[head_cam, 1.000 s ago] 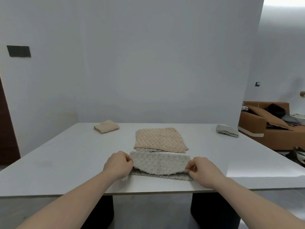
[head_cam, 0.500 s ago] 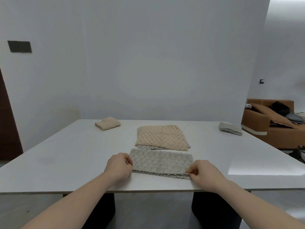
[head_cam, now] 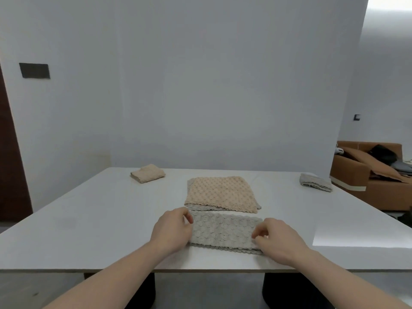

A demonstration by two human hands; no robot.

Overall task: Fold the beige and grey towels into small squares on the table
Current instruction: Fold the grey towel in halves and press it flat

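Head view: left hand grips the left end of the grey towel, fingers curled over its edge. Right hand pinches the right end. Towel lies folded into a long strip near the front edge of the table. Just behind it, a beige towel lies flat on another grey one. Folded beige square back left, folded grey square back right. No readable writing anywhere.
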